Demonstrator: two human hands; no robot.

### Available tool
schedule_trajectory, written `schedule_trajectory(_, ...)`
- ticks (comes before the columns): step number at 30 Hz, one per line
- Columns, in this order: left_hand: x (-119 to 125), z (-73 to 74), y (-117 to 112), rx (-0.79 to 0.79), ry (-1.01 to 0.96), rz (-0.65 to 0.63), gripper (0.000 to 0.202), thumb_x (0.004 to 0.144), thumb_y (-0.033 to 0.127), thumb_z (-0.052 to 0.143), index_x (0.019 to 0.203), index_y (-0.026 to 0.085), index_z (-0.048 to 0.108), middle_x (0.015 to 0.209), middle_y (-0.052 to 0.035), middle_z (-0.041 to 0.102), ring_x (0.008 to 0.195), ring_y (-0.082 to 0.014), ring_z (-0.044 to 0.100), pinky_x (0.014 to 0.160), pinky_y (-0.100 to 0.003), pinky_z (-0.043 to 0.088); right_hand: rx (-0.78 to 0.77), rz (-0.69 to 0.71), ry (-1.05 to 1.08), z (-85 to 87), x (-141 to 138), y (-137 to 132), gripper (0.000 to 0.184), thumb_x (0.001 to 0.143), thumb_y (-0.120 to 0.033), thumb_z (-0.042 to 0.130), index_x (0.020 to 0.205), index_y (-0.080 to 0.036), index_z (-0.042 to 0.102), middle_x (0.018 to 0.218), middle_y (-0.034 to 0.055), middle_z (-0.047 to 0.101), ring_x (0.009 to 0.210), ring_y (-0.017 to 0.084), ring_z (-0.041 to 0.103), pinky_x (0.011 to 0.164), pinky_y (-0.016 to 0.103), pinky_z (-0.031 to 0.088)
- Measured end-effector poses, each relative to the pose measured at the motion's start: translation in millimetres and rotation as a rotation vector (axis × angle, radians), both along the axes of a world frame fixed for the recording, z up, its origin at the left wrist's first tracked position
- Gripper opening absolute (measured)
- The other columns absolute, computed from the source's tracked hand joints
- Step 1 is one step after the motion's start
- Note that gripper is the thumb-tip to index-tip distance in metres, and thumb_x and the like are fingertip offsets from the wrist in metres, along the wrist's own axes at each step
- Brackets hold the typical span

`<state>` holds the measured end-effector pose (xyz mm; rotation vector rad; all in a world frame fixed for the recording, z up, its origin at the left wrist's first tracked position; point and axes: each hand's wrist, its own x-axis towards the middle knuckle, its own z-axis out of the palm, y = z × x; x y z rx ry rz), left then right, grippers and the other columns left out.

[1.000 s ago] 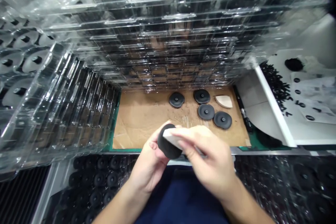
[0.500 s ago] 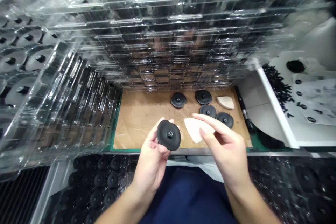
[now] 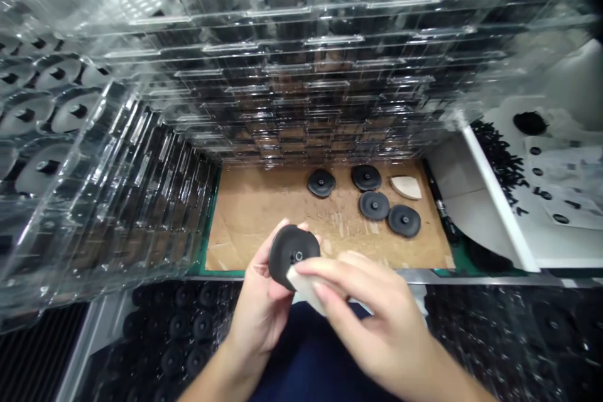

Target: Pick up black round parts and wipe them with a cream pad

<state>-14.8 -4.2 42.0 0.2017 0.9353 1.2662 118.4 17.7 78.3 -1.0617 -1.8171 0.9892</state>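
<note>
My left hand is closed around a round black part, its face with a small central stud turned up toward me. Between the thumb and fingers of my right hand is a pale, pointed wedge-shaped pad. The pad's tip is at the black part's face, just below the stud. On the cardboard sheet beyond my hands lie several similar black parts. A second pale wedge pad rests at the sheet's right side.
Tall stacks of clear plastic trays rise at the back and left. On the right stands a white bin with a heap of small black pieces. Trays of black parts lie below the table edge. A black pen-like tool lies beside the cardboard.
My right hand has moved left and down, bringing the pale pad from beside the black part onto its face. My left hand has shifted slightly left and down with the part.
</note>
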Motion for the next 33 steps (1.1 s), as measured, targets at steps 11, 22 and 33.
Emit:
schedule_trajectory(11,3,6.8,1,0.056,-0.181,-0.078,0.053,0.055,0.026,0.088,0.105,0.029,0.072,0.11,0.0005,0.074,0.099,-0.0202,0.069,0.088,-0.023,0.053,-0.372,-0.424,0.091,-38.7,40,-1,0.023,0.088,-0.036,0.06,0.104,-0.025,0.071,0.107,0.0026,0.073,0.094,0.021,0.069,0.075,0.029,0.057)
schedule_trajectory(22,2,-0.1,-3,-0.072,-0.058,-0.075,0.048,0.056,0.024,0.087,0.101,0.025,0.071,0.105,-0.0017,0.074,0.097,-0.0186,0.069,0.085,-0.023,0.055,0.1,0.083,-0.163,9.2,-8,4,0.021,0.091,-0.012,0.047,0.098,-0.013,0.067,0.085,0.0048,0.072,0.071,0.016,0.062,0.066,0.029,0.048)
schedule_trajectory(33,-7,0.9,0,-0.037,-0.161,-0.18,0.056,0.054,0.02,0.088,0.107,0.022,0.07,0.102,-0.0022,0.076,0.093,-0.0158,0.069,0.084,-0.017,0.053,0.155,0.025,-0.313,14.4,26,-4,0.022,0.09,-0.008,0.048,0.102,-0.012,0.066,0.081,0.0036,0.068,0.067,0.013,0.055,0.064,0.027,0.039)
